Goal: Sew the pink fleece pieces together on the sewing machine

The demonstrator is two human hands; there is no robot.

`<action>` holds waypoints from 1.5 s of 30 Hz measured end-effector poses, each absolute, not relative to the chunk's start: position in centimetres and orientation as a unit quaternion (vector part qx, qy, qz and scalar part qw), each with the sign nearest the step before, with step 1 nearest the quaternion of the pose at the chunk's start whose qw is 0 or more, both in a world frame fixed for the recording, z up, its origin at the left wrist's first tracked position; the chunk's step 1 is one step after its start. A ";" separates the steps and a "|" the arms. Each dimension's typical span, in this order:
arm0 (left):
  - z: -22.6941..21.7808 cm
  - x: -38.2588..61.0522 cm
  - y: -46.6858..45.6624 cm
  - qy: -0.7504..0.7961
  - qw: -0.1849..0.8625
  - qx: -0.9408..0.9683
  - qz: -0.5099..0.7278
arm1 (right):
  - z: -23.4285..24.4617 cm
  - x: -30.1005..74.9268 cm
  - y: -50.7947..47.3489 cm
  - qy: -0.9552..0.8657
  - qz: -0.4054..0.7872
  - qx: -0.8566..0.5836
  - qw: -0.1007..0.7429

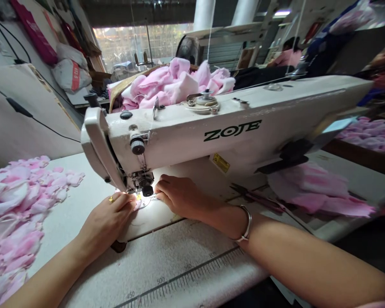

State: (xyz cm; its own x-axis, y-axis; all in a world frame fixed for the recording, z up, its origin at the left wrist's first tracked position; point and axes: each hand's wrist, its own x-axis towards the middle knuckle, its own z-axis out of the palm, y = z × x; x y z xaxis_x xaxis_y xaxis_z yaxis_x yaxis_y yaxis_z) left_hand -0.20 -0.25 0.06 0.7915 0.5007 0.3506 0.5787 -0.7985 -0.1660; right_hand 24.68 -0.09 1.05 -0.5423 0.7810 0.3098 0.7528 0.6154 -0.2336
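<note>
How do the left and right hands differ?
The left hand wears a yellow ring; the right hand shows none, but its wrist has a silvery bracelet. The left hand lies left of the lit needle plate, the right hand right of it. Both are ungloved and close by.

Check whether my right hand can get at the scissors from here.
Probably yes: the scissors lie to the right of your right hand, and nothing seems to cover them. That hand would first have to leave the sewing machine.
</note>
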 end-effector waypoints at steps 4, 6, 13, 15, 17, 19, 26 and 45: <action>0.3 -0.1 -0.7 -0.269 0.160 -0.944 -0.104 | 1.1 24.6 -0.2 -0.879 0.042 -0.430 0.202; 0.4 0.2 -1.0 -0.263 0.176 -0.944 -0.094 | 1.1 24.5 -0.2 -0.883 0.036 -0.424 0.200; 0.7 0.8 -1.6 -0.283 0.208 -0.934 -0.070 | 0.8 23.8 -0.1 -0.892 -0.025 -0.419 0.166; 0.9 0.8 -1.6 -0.286 0.207 -0.934 -0.044 | 0.7 23.7 -0.1 -0.895 -0.041 -0.418 0.148; 1.0 0.8 -1.7 -0.275 0.218 -0.936 -0.007 | 0.7 23.6 -0.1 -0.897 -0.049 -0.418 0.134; 1.2 0.8 -1.9 -0.267 0.228 -0.936 0.031 | 0.8 23.6 -0.2 -0.897 -0.054 -0.419 0.127; 1.7 1.8 -3.0 -0.336 0.167 -0.925 0.067 | 1.0 23.4 -0.4 -0.894 -0.048 -0.432 0.106; 1.0 0.3 -1.6 -0.349 -0.042 -0.925 -0.145 | 1.2 23.8 0.2 -0.889 -0.038 -0.436 0.134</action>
State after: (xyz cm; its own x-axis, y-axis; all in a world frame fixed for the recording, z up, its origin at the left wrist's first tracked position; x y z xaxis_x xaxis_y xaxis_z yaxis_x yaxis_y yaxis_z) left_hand 0.27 -1.58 1.02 0.7144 0.6575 0.2393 0.6330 -0.7531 0.1795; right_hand 23.85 0.16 1.23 -0.5838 0.7650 0.2719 0.7853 0.6171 -0.0500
